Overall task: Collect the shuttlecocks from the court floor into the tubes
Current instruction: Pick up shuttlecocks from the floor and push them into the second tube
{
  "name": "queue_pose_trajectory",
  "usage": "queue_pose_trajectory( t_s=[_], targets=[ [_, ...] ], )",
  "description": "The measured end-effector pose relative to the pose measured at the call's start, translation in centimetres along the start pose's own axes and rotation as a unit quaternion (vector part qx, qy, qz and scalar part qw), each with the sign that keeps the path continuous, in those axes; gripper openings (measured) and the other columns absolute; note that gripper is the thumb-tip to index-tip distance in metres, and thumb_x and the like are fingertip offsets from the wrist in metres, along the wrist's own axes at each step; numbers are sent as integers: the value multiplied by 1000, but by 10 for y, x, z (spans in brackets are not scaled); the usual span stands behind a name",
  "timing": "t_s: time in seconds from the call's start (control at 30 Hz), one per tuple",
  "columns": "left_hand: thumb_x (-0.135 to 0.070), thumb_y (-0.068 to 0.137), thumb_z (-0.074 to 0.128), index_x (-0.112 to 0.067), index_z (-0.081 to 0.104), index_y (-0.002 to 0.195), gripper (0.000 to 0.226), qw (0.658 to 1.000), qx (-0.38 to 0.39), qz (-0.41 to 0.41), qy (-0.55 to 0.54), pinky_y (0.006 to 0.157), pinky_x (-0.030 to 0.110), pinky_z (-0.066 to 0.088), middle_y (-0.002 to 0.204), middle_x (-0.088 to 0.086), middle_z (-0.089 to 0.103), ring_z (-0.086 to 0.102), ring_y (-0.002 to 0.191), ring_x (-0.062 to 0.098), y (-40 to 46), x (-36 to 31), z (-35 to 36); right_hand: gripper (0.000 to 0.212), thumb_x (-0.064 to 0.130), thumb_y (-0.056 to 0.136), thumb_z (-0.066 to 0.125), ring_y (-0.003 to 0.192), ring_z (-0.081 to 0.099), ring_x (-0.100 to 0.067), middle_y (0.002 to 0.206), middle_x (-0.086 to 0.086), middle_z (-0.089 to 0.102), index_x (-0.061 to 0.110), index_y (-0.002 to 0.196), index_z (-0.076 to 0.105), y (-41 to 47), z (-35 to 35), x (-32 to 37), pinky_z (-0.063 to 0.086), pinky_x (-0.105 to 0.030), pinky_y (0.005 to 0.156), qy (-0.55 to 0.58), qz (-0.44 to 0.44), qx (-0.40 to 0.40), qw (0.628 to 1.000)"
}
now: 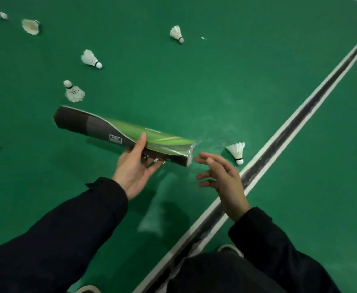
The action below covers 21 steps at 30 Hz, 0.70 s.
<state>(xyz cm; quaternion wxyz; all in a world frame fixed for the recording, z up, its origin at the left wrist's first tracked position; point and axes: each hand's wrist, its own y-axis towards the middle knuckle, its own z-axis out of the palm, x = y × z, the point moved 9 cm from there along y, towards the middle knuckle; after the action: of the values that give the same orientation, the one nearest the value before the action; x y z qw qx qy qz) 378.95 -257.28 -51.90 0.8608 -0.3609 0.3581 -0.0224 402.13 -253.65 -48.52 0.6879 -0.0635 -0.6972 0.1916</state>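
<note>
- Dark sleeves [67, 225] are reaching forward from the bottom edge, and a shoe [230, 249] is resting just beside the court line [279, 140]
- The right hand [222, 180] is hovering free, fingers apart and loosely bent, holding nothing; it is sitting just off the tube's near end, likely ready to feed in a shuttlecock
- The left hand [136, 166] is cradling the tube [126, 134] from below, thumb pressing over the top and fingers curling under, keeping it tilted above the floor [194, 92] so the near mouth is facing the free hand
- The tube is carrying a green and black wrap with a small pale label; its writing is too blurred to read
- One shuttlecock [236, 151] is lying closest, near the line beyond the right hand
- More shuttlecocks [90, 59] are lying scattered farther off to the left and ahead, all waiting on the floor
</note>
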Motion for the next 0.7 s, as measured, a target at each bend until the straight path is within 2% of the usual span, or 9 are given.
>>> queue_pose_trajectory(
  t_s=[0.07,0.13,0.23,0.27,0.33,0.43,0.53,0.63,0.7],
  targets=[
    [-36,98,67,-2,54,144,59,1000,-7,-10,6,85,39,65,127,14,74,74,114,25,3,10,0,26,19,101,57,85,67,-20,130,1,67,23,126,64,28,-56,-10,60,-38,79,-147,-31,-108,983],
    [-36,98,67,-2,55,142,57,1000,-20,-11,11,86,39,65,129,14,74,72,118,27,3,20,3,42,20,100,56,93,63,-16,142,-1,56,23,141,53,62,-97,-15,56,-34,85,-292,-47,-161,942],
    [-35,96,68,-2,57,140,56,999,-38,-12,19,86,39,65,126,13,75,73,117,28,-4,31,7,48,19,99,54,123,58,-25,154,-9,44,15,147,48,108,-111,-16,45,-38,102,-448,-84,-122,882],
    [-35,96,69,-2,58,138,54,999,-42,-14,22,86,39,64,127,14,74,72,117,28,-7,34,8,51,17,98,54,123,60,-28,159,-9,39,15,148,46,120,-109,-21,47,-39,100,-502,-93,-93,855],
    [-34,97,68,-1,59,137,52,998,-52,-19,32,85,40,64,130,16,72,70,120,31,-13,41,11,60,10,92,55,104,68,-34,166,-7,28,19,150,42,139,-110,-41,55,-40,84,-601,-85,-39,794],
    [-34,100,66,0,57,139,52,997,-62,-19,47,85,39,65,132,17,70,68,124,31,-16,52,15,53,-2,87,51,77,65,-37,149,-20,43,12,138,51,149,-118,-58,58,-43,73,-667,-94,-14,739],
    [-34,100,65,-1,57,136,50,997,-56,-19,51,83,38,65,131,17,70,68,123,31,-12,59,24,30,1,94,50,70,63,-35,115,-20,57,1,121,62,136,-129,-43,59,-47,73,-631,-127,-52,764],
    [-35,100,66,-4,60,132,44,998,-52,-18,40,80,36,65,127,15,71,70,119,29,-10,66,40,25,16,99,53,85,63,-29,108,-14,64,4,113,70,114,-136,-28,57,-46,88,-526,-108,-76,840],
    [-37,98,67,-6,61,132,46,998,-37,-15,40,81,36,65,128,15,72,72,116,28,-9,64,50,24,23,99,58,88,61,-22,102,-8,64,7,109,72,94,-140,-15,55,-46,90,-384,-91,-118,911]
  ],
)
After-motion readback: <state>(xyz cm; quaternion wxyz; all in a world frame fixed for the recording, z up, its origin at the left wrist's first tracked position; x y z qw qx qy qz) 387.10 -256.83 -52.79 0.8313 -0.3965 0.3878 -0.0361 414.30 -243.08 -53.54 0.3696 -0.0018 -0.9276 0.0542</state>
